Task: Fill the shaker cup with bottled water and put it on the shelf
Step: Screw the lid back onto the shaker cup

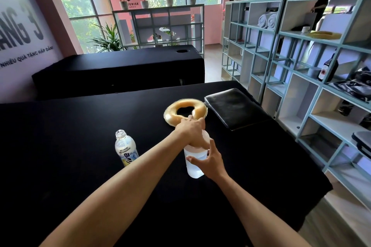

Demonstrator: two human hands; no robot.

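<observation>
clearly the filling looks done: on the black bed (80, 146) the shaker cup (194, 166) stands near the middle, pale with water, left hand (190, 132) curled over its lid, right hand (210, 158) gripping its side. left of it the uncapped bottle (125, 149) looks nearly drained. the shelf (301, 66), far right, still awaits the cup.

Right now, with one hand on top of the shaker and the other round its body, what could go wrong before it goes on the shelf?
1. The left hand covers the lid of the shaker cup, so its seal cannot be checked; if loose, water could spill when lifted.
2. The water bottle stands uncapped beside the left forearm; a sweep could tip it onto the black table.
3. The right hand grips only the cup's side; it may slip.
</observation>
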